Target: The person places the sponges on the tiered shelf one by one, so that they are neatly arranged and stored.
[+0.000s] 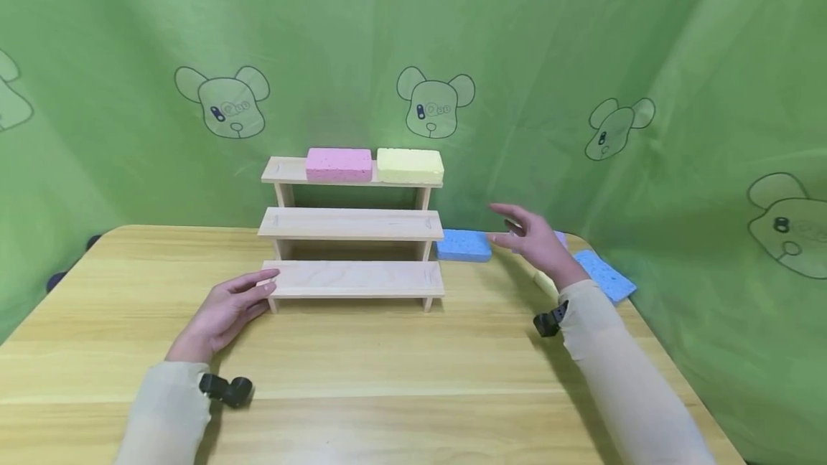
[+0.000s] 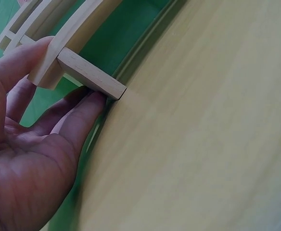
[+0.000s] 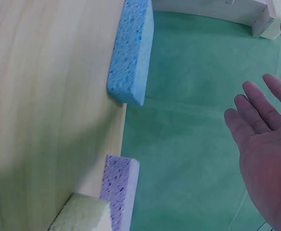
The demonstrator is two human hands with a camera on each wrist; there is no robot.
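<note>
A three-tier wooden display shelf [image 1: 352, 280] stands on the table. At the left end of its lowest step, my left hand [image 1: 227, 308] grips the plank's end. In the left wrist view, fingers of the left hand [image 2: 34, 159] touch both the plank [image 2: 54, 55] and the leg below it. A pink sponge [image 1: 339, 165] and a yellow sponge [image 1: 410, 166] lie side by side on the top step. My right hand [image 1: 531, 241] hovers with nothing in it, fingers spread, right of a blue sponge [image 1: 464, 245]. That blue sponge lies beside the shelf.
Farther right on the table [image 1: 388, 372] lie another blue sponge [image 1: 605, 276], a pale yellow sponge [image 1: 545, 284] and a purple sponge [image 3: 119, 185], partly hidden by my right arm in the head view. A green curtain [image 1: 517, 56] with bear drawings hangs behind and beside the table.
</note>
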